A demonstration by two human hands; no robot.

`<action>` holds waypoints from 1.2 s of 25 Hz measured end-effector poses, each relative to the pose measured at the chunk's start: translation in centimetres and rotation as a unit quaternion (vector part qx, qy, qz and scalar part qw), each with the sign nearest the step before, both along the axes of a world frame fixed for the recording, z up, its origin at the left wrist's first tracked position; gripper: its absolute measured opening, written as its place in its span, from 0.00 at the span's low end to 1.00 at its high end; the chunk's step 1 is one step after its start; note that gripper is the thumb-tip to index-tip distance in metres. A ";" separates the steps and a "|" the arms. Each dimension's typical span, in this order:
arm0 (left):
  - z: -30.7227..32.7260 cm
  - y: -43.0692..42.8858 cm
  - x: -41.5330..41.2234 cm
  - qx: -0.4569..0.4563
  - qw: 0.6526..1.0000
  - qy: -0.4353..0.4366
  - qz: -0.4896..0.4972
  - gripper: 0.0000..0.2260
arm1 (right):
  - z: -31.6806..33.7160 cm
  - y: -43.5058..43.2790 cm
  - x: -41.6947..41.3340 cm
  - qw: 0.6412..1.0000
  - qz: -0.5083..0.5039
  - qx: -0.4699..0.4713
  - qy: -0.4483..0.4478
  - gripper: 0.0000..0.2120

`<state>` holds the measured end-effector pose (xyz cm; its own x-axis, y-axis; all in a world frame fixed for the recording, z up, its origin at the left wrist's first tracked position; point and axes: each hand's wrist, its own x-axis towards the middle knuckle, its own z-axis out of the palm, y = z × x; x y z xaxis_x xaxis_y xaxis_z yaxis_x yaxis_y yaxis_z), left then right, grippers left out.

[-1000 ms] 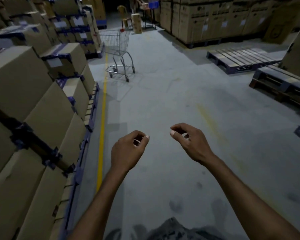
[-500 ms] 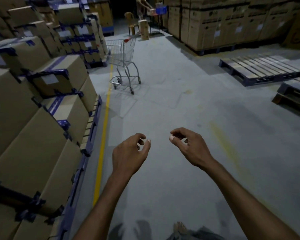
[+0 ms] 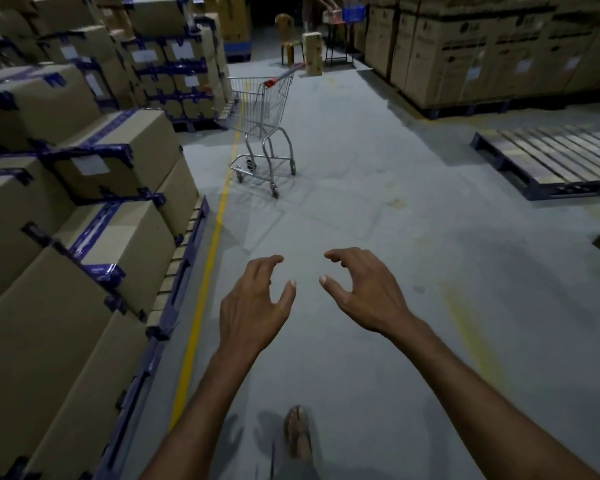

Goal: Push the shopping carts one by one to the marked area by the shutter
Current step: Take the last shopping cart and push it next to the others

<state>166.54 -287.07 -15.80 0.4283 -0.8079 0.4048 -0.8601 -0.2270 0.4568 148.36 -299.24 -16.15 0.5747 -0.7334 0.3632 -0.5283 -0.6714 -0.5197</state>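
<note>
A silver wire shopping cart (image 3: 262,109) with a red-tipped handle stands alone on the grey floor ahead, just right of a yellow floor line (image 3: 201,306). Its handle points to the far right, away from me. Both my arms reach forward, well short of the cart. My left hand (image 3: 253,303) and my right hand (image 3: 361,289) hover over the floor with fingers spread and loosely bent, holding nothing. No shutter or marked area shows in this view.
Stacked cardboard boxes (image 3: 94,209) on blue pallets wall the left side. More tall boxes (image 3: 482,53) line the far right, with bare pallets (image 3: 551,161) on the floor before them. A chair (image 3: 286,32), a carton and a person stand far back. My sandalled foot (image 3: 297,431) is below.
I have walked closer to the cart, which now looks larger and lower in view. Both hands have uncurled from a loose pinch to spread fingers.
</note>
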 end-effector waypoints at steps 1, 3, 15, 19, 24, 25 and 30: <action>-0.4 -2.0 1.3 0.003 1.000 -0.007 -0.004 0.19 | -0.3 -2.0 1.2 1.000 -0.001 -0.025 0.019 0.20; -1.3 -6.9 4.4 0.009 1.000 -0.019 -0.011 0.19 | -0.8 -6.6 3.8 0.997 -0.007 -0.058 0.055 0.20; 1.2 -33.8 21.6 0.041 0.998 -0.018 -0.048 0.14 | 1.4 -30.7 19.8 0.996 -0.080 -0.033 0.035 0.19; 0.2 -41.5 24.5 0.028 0.999 -0.009 -0.046 0.14 | 0.4 -38.1 23.7 0.996 -0.088 0.002 0.003 0.18; -1.5 -53.5 27.5 0.019 0.999 -0.012 -0.048 0.15 | -1.5 -50.6 26.5 0.995 -0.090 0.036 -0.039 0.17; -1.7 -56.1 28.1 0.015 0.999 -0.008 -0.044 0.16 | -1.7 -53.6 27.0 0.995 -0.085 0.038 -0.042 0.17; -2.2 -68.7 31.6 -0.006 1.000 0.019 -0.018 0.23 | -1.4 -67.6 29.7 0.998 -0.047 0.036 -0.037 0.21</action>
<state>198.09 -355.80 -17.96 0.4142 -0.8180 0.3991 -0.8495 -0.1900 0.4923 178.05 -366.83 -17.50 0.4756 -0.8085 0.3466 -0.5462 -0.5803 -0.6042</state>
